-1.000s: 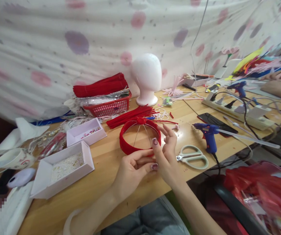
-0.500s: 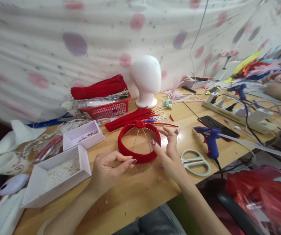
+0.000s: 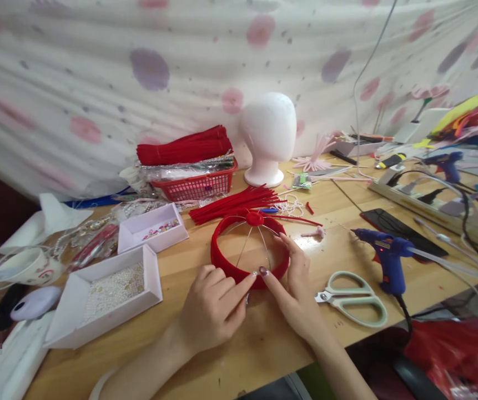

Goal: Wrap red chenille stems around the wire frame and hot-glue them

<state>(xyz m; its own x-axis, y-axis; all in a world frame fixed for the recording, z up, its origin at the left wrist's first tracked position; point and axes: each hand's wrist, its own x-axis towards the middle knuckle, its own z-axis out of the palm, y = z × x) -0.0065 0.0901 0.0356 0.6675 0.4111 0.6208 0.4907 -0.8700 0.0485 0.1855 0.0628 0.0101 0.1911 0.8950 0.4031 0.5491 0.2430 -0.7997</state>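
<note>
A round cap frame (image 3: 224, 264) wrapped in red fuzzy material lies on the wooden table, thin wires running up to a red disc (image 3: 254, 218) at its top. My left hand (image 3: 216, 303) is closed at the near rim, its index fingertip on the red band and the other fingers curled beneath. With its thumb on the near rim and fingers wrapped round the right side, my right hand (image 3: 295, 283) grips the band. The two thumb and index tips almost meet. Behind the frame lies a bundle of red fuzzy stems (image 3: 234, 205).
Green-handled scissors (image 3: 357, 300) and a blue glue gun (image 3: 384, 253) lie to the right, near a phone (image 3: 397, 233) and a power strip (image 3: 422, 208). Bead boxes (image 3: 155, 289) stand left. Farther back are a white foam head (image 3: 268, 133) and a red basket (image 3: 197, 186).
My left hand has moved right and forward onto the band's near rim. My right hand has closed round the right side. The view has shifted, so the table things appear farther right.
</note>
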